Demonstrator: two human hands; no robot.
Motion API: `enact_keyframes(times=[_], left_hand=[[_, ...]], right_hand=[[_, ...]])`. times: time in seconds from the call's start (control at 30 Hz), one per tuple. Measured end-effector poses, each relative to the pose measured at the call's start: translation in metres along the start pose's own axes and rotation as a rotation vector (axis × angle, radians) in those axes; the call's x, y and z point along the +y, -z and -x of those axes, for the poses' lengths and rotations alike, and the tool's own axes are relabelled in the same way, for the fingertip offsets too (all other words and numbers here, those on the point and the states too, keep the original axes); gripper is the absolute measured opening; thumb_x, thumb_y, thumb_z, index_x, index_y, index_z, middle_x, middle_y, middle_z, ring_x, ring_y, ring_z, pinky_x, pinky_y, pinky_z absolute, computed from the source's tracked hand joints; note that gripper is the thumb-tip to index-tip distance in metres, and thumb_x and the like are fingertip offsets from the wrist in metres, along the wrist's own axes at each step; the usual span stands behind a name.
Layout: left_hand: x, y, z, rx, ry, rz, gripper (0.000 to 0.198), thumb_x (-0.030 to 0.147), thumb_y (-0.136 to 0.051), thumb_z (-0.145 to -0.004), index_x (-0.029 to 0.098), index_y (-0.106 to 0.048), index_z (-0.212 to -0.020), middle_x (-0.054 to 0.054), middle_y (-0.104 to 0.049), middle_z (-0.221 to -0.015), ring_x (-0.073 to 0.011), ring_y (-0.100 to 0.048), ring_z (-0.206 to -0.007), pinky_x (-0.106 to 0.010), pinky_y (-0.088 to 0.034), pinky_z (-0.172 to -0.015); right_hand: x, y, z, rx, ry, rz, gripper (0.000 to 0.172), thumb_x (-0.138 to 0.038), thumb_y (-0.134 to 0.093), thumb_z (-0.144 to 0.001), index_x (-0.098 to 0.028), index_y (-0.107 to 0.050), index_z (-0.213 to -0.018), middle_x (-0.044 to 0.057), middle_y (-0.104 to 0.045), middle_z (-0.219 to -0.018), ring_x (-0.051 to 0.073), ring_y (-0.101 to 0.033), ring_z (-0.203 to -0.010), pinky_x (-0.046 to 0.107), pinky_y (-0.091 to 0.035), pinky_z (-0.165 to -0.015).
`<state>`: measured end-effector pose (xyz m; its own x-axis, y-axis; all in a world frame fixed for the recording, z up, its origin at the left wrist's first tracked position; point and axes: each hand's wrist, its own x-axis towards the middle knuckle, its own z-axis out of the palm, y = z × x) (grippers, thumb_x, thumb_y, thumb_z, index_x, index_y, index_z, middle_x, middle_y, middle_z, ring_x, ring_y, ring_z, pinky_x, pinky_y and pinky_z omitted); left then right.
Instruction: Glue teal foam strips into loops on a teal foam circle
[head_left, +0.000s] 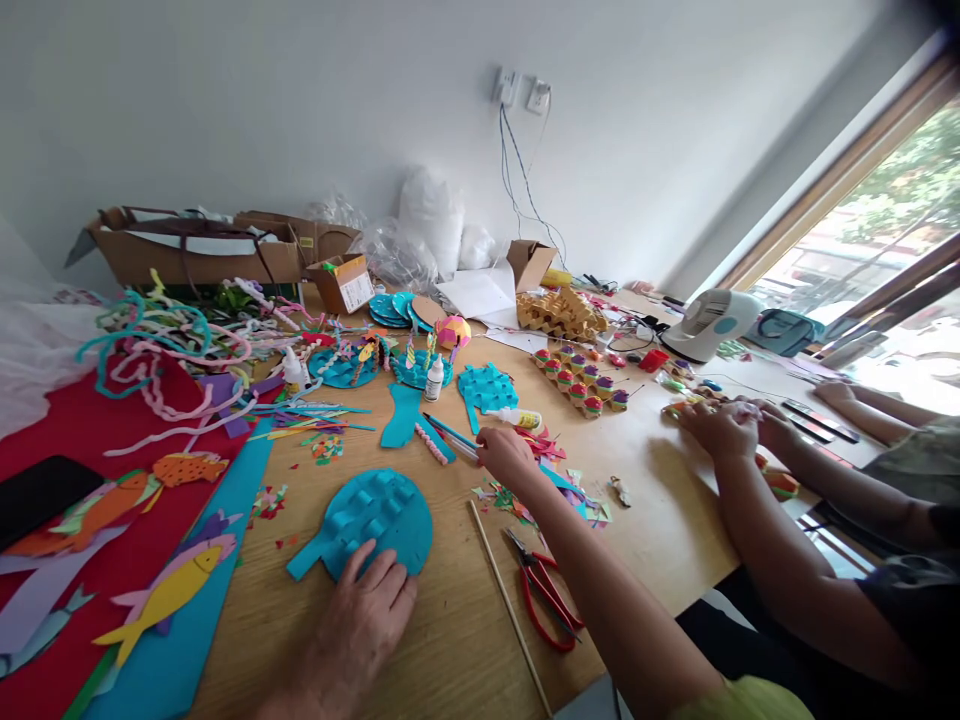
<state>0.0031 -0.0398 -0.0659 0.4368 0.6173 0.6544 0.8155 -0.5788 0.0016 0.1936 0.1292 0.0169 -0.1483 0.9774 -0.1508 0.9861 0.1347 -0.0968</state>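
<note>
My left hand (365, 617) lies flat on the wooden table (675, 520), its fingertips resting on the near edge of a round blue foam piece (375, 515) with raised squares and a short handle. My right hand (507, 456) reaches out over the table's middle, fingers pinched round the end of a thin blue foam strip (448, 432) that lies beside a pink twisted pipe cleaner (430, 443). A glue bottle (525, 419) lies just beyond this hand, and coloured paper scraps (517, 500) are scattered below the wrist.
Red-handled scissors (544, 590) and a thin wooden stick (510, 605) lie near the front edge. Foam fish (169, 590) sit on red and blue sheets at left. Another person's hands (724, 428) work at right, near a tray of small coloured pieces (581, 380) and a white fan (709, 322).
</note>
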Motion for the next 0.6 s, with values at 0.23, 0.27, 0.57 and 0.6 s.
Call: enact_keyframes(times=[0.23, 0.27, 0.57, 0.6], left_hand=[[0.000, -0.012, 0.006, 0.161, 0.087, 0.035, 0.036, 0.007, -0.035, -0.089, 0.020, -0.061, -0.067, 0.000, -0.058, -0.064, -0.0159, -0.052, -0.076, -0.038, -0.033, -0.093], [-0.001, -0.011, 0.007, 0.161, 0.097, 0.048, 0.037, 0.008, -0.034, -0.090, 0.020, -0.061, -0.068, 0.000, -0.058, -0.063, -0.0156, -0.052, -0.076, -0.037, -0.032, -0.094], [-0.006, 0.010, 0.007, 0.287, 0.052, 0.128, 0.036, 0.014, -0.032, -0.093, 0.022, -0.061, -0.073, 0.001, -0.062, -0.071, -0.0127, -0.055, -0.077, -0.033, -0.032, -0.101], [-0.005, 0.011, 0.007, 0.298, 0.048, 0.135, 0.035, 0.014, -0.033, -0.092, 0.022, -0.062, -0.074, 0.001, -0.063, -0.072, -0.0125, -0.056, -0.078, -0.033, -0.032, -0.101]], right_hand=[[-0.020, 0.003, -0.022, -0.029, 0.111, -0.026, 0.022, -0.029, -0.049, -0.086, -0.020, -0.064, -0.099, 0.004, -0.067, -0.098, 0.016, -0.059, -0.092, 0.026, -0.042, -0.074], [-0.024, 0.002, -0.021, -0.038, 0.136, -0.035, 0.021, -0.027, -0.050, -0.084, -0.022, -0.065, -0.097, 0.002, -0.068, -0.096, 0.015, -0.059, -0.092, 0.023, -0.040, -0.072], [-0.046, -0.009, -0.023, -0.085, 0.064, 0.005, 0.022, -0.026, -0.050, -0.081, -0.018, -0.066, -0.094, 0.010, -0.067, -0.101, 0.023, -0.061, -0.092, 0.025, -0.038, -0.062], [-0.048, -0.008, -0.024, -0.096, 0.051, 0.010, 0.021, -0.027, -0.052, -0.080, -0.018, -0.066, -0.093, 0.011, -0.067, -0.101, 0.023, -0.062, -0.091, 0.025, -0.039, -0.061]])
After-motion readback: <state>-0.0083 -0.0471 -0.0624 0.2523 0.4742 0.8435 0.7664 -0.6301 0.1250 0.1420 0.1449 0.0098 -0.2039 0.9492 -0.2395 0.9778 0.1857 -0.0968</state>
